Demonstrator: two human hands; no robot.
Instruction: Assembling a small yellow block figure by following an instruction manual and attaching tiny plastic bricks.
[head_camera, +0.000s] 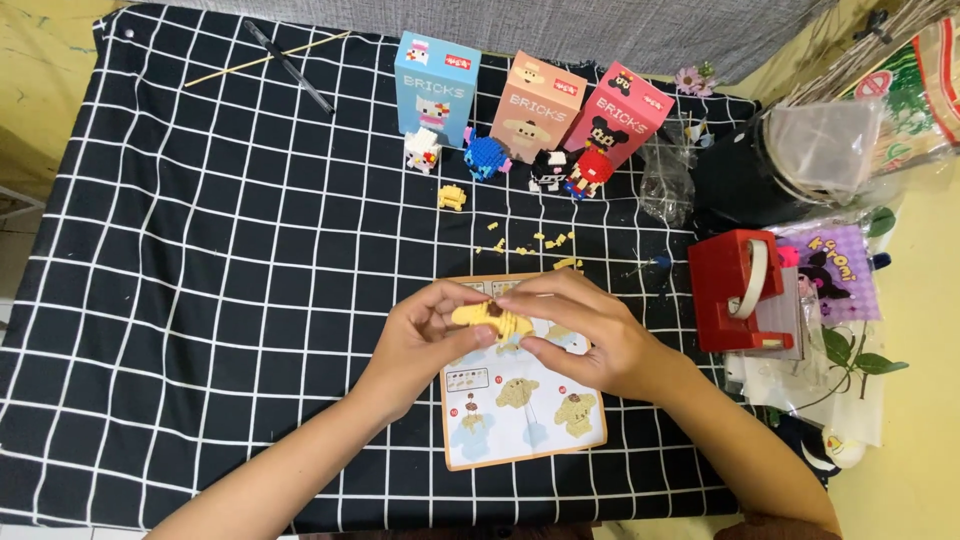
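A black cloth with a white grid (200, 300) is covering the bench, and in the upper left of the frame a thin wooden stick (262, 60) is lying across a dark pen (290, 68). Moving right along the top, three tall toy-brick boxes are standing in a row: a blue box (436, 85), a peach box (537, 103) and a pink box (621, 113). Small finished brick figures (500, 160) are standing just in front of them, and loose yellow bricks (530, 240) are lying scattered below those.

In the centre of the frame the left hand (425, 340) is curling its fingers closed around the left end of a small yellow brick model (495, 320). The right hand (590, 335) is pinching the model's right side, thumb underneath and fingertips on top; whether it is also holding a separate loose brick is probably too small to tell. The model is being held just above an instruction sheet (520, 405), which is lying flat on the cloth.

Further right, a red tape dispenser (740, 290) is sitting near the cloth's edge, and clear plastic bags (820, 140) are lying in the upper right.
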